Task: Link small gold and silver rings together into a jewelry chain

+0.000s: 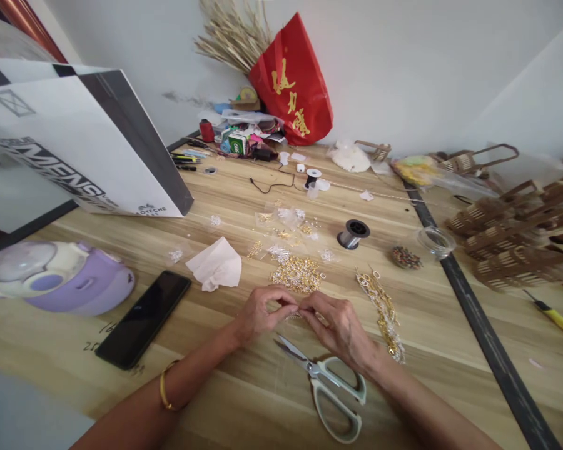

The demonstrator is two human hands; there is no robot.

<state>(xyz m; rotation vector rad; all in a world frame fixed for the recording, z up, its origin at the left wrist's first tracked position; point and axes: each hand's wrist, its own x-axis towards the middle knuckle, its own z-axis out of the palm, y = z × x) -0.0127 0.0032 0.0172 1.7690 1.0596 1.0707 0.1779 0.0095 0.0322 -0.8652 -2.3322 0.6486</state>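
Note:
My left hand (268,311) and my right hand (338,324) meet at the fingertips, both in a pinch. What they hold is too small to make out. A short bit of beaded strand (293,317) shows just below the fingertips. Right beyond them lies a heap of gold and silver beads (298,275). Scissors with pale handles (331,381) rest below my right hand, blades apart and pointing up-left. Right of that hand lies a bundle of gold and silver beaded strands (381,309).
Left are a black phone (143,319), a purple-and-cream container (70,278), a paper tissue (217,265) and a large paper bag (84,144). Right are a wire spool (353,234), a jar of dark beads (415,253) and stacked brown baskets (511,237). A red bag (293,81) stands behind.

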